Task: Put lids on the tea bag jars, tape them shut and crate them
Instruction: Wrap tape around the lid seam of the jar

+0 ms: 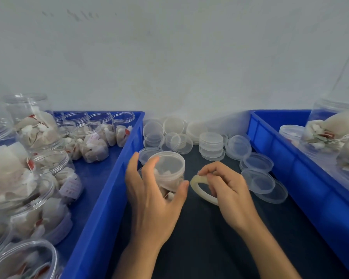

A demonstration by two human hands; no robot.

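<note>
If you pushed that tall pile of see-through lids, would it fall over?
Probably. The stack of lids is several lids high and already looks a bit uneven, so a sideways push would likely slide them apart. They look thin, clear plastic, so likely light and slippery. Being round, loose ones might roll across the dark tabletop.

Pale, perhaps scuffed wall [169, 57]

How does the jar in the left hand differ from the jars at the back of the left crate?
The clear plastic jar held in the left hand wears a lid; the clear jars at the back of the left blue crate stand open. The held jar is tilted; the crate jars stand upright. Both hold tea bags.
</note>
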